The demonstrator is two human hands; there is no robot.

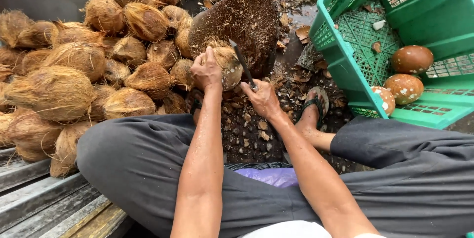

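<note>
My left hand [206, 69] grips a husky brown coconut [228, 64] and presses it against a round wooden chopping block [242, 21]. My right hand [262, 98] holds a knife [242, 64] by its handle, the dark blade pointing up and lying against the coconut's right side. Both forearms reach forward between my knees in grey trousers.
A big heap of fibrous coconuts [84, 60] fills the left. A green plastic crate [345, 75] at the right holds three peeled brown coconuts [412, 59]. My sandalled foot [313, 109] rests on ground strewn with husk chips. Metal slats [44, 198] lie at lower left.
</note>
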